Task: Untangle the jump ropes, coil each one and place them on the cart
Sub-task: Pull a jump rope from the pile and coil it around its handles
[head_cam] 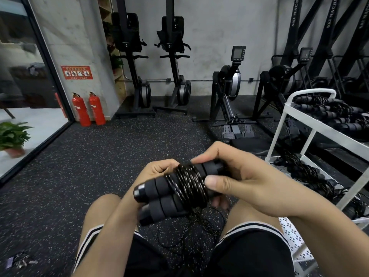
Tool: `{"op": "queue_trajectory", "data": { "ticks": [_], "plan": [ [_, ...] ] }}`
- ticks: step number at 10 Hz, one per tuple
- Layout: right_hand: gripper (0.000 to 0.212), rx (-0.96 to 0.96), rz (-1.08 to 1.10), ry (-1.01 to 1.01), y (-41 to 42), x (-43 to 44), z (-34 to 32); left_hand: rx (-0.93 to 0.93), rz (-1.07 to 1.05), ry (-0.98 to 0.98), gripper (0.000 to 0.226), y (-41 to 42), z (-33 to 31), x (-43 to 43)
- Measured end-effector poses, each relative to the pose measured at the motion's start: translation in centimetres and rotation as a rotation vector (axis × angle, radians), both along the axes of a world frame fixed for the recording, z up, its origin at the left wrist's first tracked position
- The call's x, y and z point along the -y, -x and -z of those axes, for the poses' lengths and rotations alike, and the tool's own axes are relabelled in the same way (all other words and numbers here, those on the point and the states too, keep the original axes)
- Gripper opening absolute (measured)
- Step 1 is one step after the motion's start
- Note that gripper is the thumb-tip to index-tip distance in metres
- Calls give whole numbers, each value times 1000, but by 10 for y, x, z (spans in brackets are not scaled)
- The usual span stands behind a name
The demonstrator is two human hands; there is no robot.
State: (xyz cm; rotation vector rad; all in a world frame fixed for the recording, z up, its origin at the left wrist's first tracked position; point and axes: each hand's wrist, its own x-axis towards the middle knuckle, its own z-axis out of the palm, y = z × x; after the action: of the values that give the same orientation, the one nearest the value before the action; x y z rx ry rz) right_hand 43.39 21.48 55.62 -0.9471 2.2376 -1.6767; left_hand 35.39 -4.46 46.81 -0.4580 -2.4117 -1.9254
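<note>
Mid-frame above the knees: jump rope point(180, 188), cord wound round both foam handles. Right hand point(237, 176) wraps the far handle ends, thumb pressed on the coil. Left hand point(159, 169) curls behind it. White cart point(307, 120) stands right, holding coiled ropes.

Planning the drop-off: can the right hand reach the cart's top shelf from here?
Probably yes. The cart stands close on that side, nothing between it and the right hand. But it and the left hand grip the rope, and the shelf is crowded with coiled ropes.
</note>
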Motion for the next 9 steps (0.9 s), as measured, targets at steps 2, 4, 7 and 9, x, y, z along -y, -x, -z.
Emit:
{"op": "queue_trajectory", "data": {
  "ticks": [2, 4, 7, 9],
  "plan": [
    [29, -28, 153, 244, 14, 8, 8, 227, -54, -118, 58, -12, 19, -33],
    [33, -84, 404, 440, 32, 16, 12, -213, 11, 104, 28, -43, -23, -58],
    [35, -401, 680, -189, 42, 17, 25, -313, -29, 564, 27, -43, -27, -41],
    [38, -405, 602, -409, 50, 22, 31, -450, -82, 728, 25, -35, -27, -35]
  ]
}}
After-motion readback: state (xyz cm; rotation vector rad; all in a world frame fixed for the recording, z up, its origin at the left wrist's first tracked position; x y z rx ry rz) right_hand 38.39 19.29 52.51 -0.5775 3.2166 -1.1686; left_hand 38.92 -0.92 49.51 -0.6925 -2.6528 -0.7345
